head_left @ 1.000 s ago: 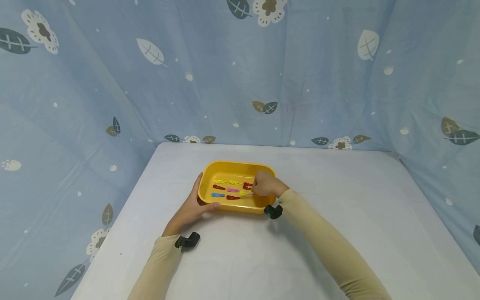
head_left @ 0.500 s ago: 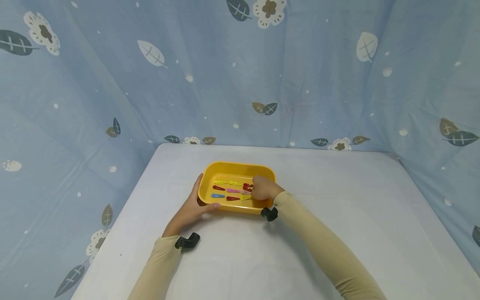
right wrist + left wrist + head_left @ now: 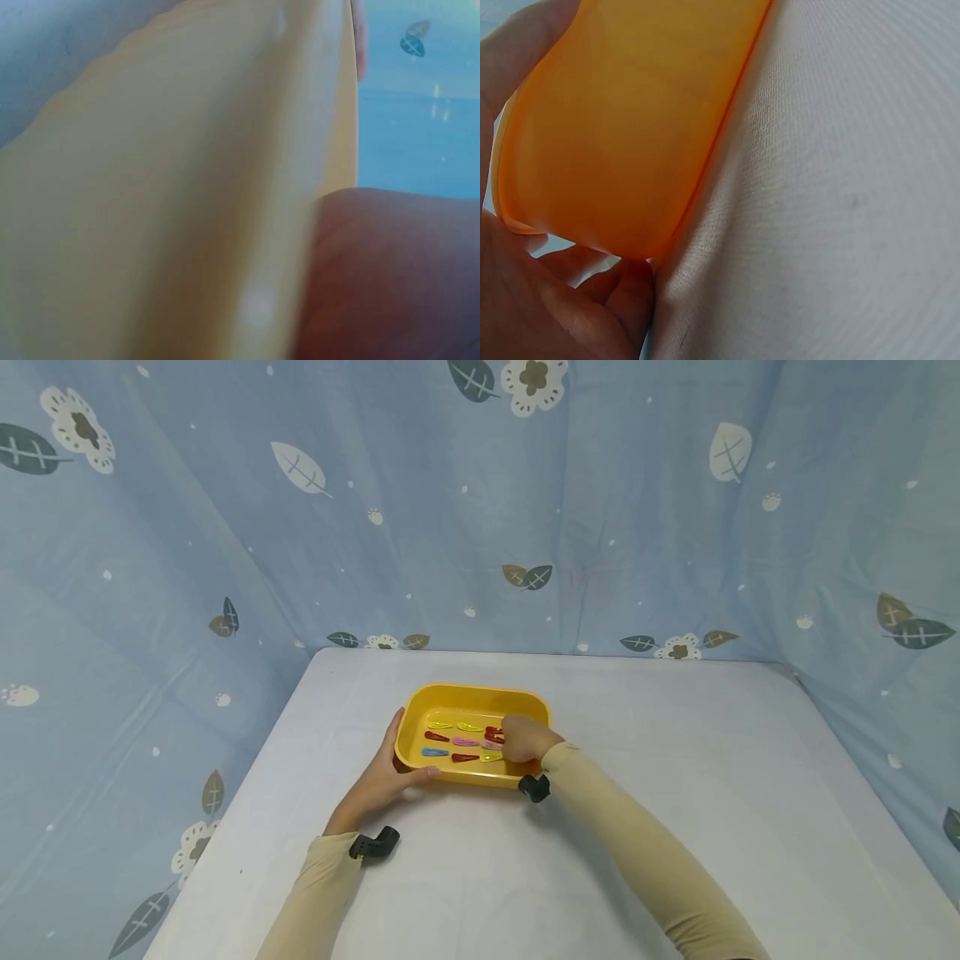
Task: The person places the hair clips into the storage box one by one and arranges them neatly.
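A yellow tray point(image 3: 480, 695) stands on the white table, with several snap hair clips in rows inside it. My left hand point(image 3: 381, 779) grips the tray's left end, thumb along the front rim; in the left wrist view its fingers bend against the orange-looking tray wall point(image 3: 630, 135). Inside the tray's right part, my right hand point(image 3: 528, 740) points down with fingers curled, pinching the right end of a yellow hair clip point(image 3: 491, 757) in the front row. Its fingertips are hidden behind the hand. Left of it lie a red clip point(image 3: 465, 757) and a blue clip point(image 3: 435, 752).
Behind the front row lie pink clips point(image 3: 466, 742), red clips point(image 3: 437, 737) and yellow clips point(image 3: 440, 724). The tray wall point(image 3: 270, 225) fills much of the right wrist view. A blue patterned curtain point(image 3: 420, 510) hangs behind the white table point(image 3: 675, 760).
My right hand has moved slightly left and toward the front, bringing the yellow hair clip from over a pink clip to the front row. The left hand keeps its hold on the tray.
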The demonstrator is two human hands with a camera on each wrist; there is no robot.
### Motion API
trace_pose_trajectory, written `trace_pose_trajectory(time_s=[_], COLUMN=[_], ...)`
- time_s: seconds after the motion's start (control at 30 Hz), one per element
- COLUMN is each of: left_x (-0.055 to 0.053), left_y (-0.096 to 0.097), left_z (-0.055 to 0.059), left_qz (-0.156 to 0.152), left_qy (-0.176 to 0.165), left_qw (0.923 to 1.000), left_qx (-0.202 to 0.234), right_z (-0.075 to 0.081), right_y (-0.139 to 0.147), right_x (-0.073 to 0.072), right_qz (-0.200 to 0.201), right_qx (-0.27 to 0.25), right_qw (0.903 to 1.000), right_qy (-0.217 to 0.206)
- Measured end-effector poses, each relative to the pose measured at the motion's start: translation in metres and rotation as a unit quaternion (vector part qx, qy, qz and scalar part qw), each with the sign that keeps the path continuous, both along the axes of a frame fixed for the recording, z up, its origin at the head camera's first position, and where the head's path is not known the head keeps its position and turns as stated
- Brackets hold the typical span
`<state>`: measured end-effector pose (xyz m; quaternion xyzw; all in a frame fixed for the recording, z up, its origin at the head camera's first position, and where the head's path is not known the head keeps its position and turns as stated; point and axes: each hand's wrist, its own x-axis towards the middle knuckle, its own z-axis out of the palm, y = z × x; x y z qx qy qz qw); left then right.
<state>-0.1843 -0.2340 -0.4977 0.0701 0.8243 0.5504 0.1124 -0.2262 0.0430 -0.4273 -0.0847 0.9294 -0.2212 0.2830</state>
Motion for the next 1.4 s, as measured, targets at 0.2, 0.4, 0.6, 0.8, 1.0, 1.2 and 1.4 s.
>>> trace_pose_trajectory(time_s=[0.2,0.4,0.6,0.8,1.0,1.2,1.4], left_x=[0.0004,0.002,0.0027,0.0015,0.0009,0.0008,0.0003], left_y=[-0.0008,-0.0015,-0.0019,-0.0012,-0.0003,-0.0002,0.0005], left_z=[0.0005,-0.0002,-0.0012,-0.001,-0.0001,-0.0006,-0.0007], left_qz=[0.004,0.002,-0.005,-0.002,0.004,-0.002,-0.001], left_qy=[-0.009,-0.005,0.003,0.002,-0.005,0.0,0.002], left_qw=[1.0,1.0,1.0,1.0,0.9999,1.0,1.0], left_qx=[-0.001,0.0,0.002,-0.003,-0.012,-0.003,-0.004], right_z=[-0.0011,-0.0025,-0.0032,-0.0028,-0.0034,-0.0039,-0.0028], right_y=[-0.0019,-0.0034,-0.0028,-0.0023,-0.0022,-0.0019,-0.0009], right_x=[-0.0011,0.0007,0.0035,0.0034,0.0022,0.0019,0.0031], right_qz=[0.011,0.017,0.019,0.008,0.012,0.017,0.018], right_qx=[0.02,0.02,0.014,0.011,0.018,0.022,0.019], right_qw=[0.9997,0.9996,0.9996,0.9998,0.9997,0.9996,0.9996], right_qy=[-0.006,-0.012,-0.013,-0.013,-0.011,-0.002,0.008])
